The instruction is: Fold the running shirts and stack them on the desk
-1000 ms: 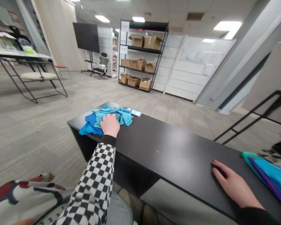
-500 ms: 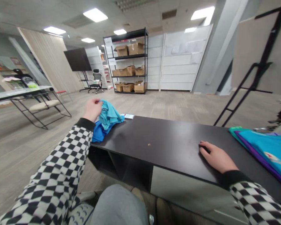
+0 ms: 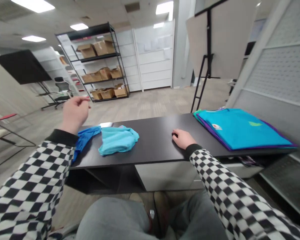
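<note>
My left hand (image 3: pixel 76 112) is raised above the left end of the dark table (image 3: pixel 155 140), fingers curled; whether anything small is between them cannot be made out. Below it a crumpled blue cloth (image 3: pixel 86 137) lies at the table's left end. To its right rests a bunched light-blue cloth (image 3: pixel 118 140), touched by neither hand. My right hand (image 3: pixel 183 138) lies on the tabletop right of the middle, its fingers curled under and partly hidden. A neat stack of flat garments, with a bright blue shirt (image 3: pixel 242 128) on top and purple and green edges below, sits at the right end.
A pale item (image 3: pixel 106 124) lies at the table's back edge behind the cloths. Open compartments and a pale drawer front (image 3: pixel 165 175) are under the top. Behind stand a shelf with cardboard boxes (image 3: pixel 103 47) and a board on a black stand (image 3: pixel 208 43); a white panel rises at right.
The light-blue cloth has left my left hand and now lies on the table. The view has turned right, bringing the whole garment stack into sight. My right hand still rests on the tabletop.
</note>
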### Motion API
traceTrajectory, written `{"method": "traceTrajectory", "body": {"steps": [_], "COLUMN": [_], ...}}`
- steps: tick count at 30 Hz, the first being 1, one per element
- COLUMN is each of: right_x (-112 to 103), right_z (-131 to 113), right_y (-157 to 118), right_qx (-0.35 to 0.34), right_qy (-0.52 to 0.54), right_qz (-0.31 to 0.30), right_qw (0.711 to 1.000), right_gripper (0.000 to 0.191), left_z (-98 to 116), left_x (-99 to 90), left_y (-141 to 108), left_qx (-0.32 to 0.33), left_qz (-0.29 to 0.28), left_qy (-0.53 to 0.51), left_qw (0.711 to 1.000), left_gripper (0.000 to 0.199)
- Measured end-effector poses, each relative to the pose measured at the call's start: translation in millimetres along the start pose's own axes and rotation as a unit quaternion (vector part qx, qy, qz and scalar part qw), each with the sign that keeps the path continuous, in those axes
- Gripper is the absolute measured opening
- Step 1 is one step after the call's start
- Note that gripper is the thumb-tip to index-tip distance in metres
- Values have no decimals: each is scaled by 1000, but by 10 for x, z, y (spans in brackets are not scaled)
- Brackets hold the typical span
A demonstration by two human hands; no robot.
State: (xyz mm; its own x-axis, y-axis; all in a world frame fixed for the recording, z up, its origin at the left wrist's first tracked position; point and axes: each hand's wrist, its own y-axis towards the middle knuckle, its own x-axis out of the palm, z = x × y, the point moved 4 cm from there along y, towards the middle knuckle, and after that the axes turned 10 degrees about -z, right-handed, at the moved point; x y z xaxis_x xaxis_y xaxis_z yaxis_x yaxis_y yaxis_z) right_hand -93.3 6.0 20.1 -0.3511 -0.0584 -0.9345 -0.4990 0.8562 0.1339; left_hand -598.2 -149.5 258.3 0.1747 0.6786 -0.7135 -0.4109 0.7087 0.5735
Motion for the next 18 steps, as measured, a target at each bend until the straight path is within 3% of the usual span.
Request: {"method": "traceTrajectory", "body": {"steps": [2, 5, 8, 10, 13, 18], "right_x": [-34, -119, -230, -289, -342, -355], "right_z": [-38, -107, -182, -214, -232, -240], "right_y": [-27, -96, -188, -244, -301, -281], "right_qx": [6, 11, 0, -1, 5, -2], "right_qy": [14, 61, 149, 165, 164, 200], "right_qz": [-1, 1, 0, -5, -9, -1], "right_qw": [1000, 998, 989, 986, 986, 980], "right_gripper": [32, 28, 32, 41, 43, 42], "left_z": [41, 45, -33, -68, 42, 633], "left_x": [478, 1188, 1794, 2073, 2241, 2075], "left_y": [-227, -702, -1205, -1458, -1684, -2008], "left_qx": [-15, 4, 6, 9, 52, 85], "left_qz": [-148, -290, -341, -339, -300, -237], "left_qy": [45, 106, 131, 129, 81, -100], "left_qw": [988, 951, 931, 932, 949, 963], "left_gripper": [43, 59, 87, 85, 67, 42]}}
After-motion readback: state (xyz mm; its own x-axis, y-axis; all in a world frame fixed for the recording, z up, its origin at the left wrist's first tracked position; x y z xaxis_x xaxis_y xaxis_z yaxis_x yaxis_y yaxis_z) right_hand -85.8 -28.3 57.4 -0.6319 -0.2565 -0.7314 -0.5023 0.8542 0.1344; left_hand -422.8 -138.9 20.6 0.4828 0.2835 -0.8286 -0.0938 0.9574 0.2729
